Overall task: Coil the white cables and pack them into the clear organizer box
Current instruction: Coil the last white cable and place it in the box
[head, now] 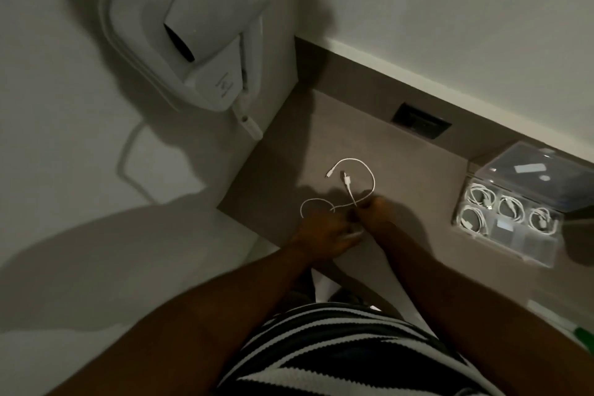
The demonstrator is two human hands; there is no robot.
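Both hands are close together over the brown surface (401, 170), and both hold the same white cable (369, 170). The left hand (321, 233) is closed around a part of it, and something pale shows between its fingers, maybe turns already gathered, but the picture is too dark to be sure. The right hand (374, 210) pinches the cable just beside the left one. The rest of the cable lies loose on the surface beyond the hands: one big loop with the two plugs near each other, and one smaller loop to the left. So I judge that the coiling step is in hand and only at its beginning, because most of the cable is not wound yet. The clear box (482, 236) stands open to the right, well apart from the hands, with its lid tilted back. Four coiled cables (509, 206) already lie in its compartments, and some compartments at the near side look free. The next move probably calls for drawing the loose loops in evenly, turn after turn, while the left hand keeps the coil tight. Then the coil must go to a free compartment.
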